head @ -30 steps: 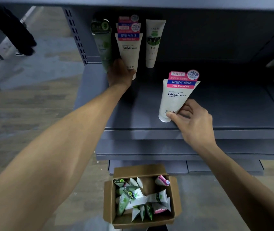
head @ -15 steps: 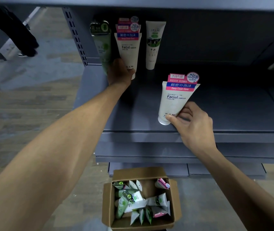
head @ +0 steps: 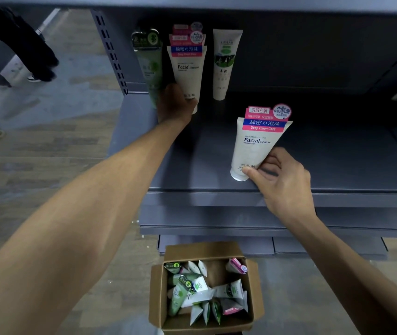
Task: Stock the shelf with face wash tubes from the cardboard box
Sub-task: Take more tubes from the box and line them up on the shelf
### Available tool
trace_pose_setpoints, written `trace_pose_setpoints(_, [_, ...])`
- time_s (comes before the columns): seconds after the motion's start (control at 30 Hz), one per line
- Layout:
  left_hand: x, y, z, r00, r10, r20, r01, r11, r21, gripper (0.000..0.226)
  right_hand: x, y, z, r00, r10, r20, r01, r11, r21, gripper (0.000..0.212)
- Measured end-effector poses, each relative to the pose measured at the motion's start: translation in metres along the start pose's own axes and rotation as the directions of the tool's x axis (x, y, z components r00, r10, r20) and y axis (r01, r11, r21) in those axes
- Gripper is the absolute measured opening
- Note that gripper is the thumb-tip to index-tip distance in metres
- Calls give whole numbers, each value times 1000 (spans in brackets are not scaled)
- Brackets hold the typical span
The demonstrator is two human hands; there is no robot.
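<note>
The pink-topped face wash tube (head: 256, 147) stands cap-down on the shelf (head: 337, 170) near its front edge, right of the row at the back. The right hand (head: 280, 182) pinches its lower end, thumb across the cap, fingers curled behind; this grip is clenched on the tube. Over the last second the tube has barely shifted, only settling a little lower toward the front edge, so placement looks nearly finished but the release has not come. At the back of the shelf, the left hand (head: 175, 102) wraps the bases of the matching white tube (head: 187, 66) and the green tube (head: 150, 66), steadying them as before. A third white tube (head: 224, 64) stands free beside them. Below the shelf, the cardboard box (head: 158, 293) holds many more tubes, so much stocking remains.
</note>
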State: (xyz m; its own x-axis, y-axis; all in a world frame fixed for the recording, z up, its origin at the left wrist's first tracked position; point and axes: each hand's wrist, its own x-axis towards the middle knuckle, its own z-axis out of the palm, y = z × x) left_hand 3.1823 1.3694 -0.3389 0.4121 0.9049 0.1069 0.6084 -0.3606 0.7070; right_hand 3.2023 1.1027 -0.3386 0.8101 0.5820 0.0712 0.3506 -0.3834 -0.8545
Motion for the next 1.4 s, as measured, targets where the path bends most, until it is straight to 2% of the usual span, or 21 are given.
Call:
trace_pose_setpoints(0.1, [-5,-5,-2,999,-10,37,9,1000,3,47,0,-2,0,1000,-2,-2,2,1000,-11,46])
trace_pose_setpoints(0.2, [-14,-20,-7,997,-18,81,11,997,82,48,0,-3,0,1000,0,-13,0,1000,-25,46])
trace_pose_setpoints(0.3, [-28,-35,-18,993,71,91,-85,984,159,47,-1,-5,2,1000,-2,-10,2,1000,-26,46])
trace_pose_setpoints(0.5, [-56,-58,-47,968,223,118,-242,952,186,58,11,-22,27,999,-31,28,31,999,-7,43])
trace_pose_setpoints(0.6, [-69,-71,-58,944,301,132,-327,903,279,54,20,-33,53,996,-72,52,72,997,5,39])
trace_pose_setpoints(0.7, [-79,-86,-64,942,322,99,-335,870,361,45,33,-42,76,992,-115,57,116,993,-29,36])
trace_pose_setpoints(0.97, [-97,-107,-59,925,381,-20,-359,887,292,29,74,-52,106,989,-135,58,141,981,-132,38])
trace_pose_setpoints(1.4, [-95,-114,-53,917,395,-62,-367,893,260,25,108,-61,119,987,-148,59,156,972,-177,37])
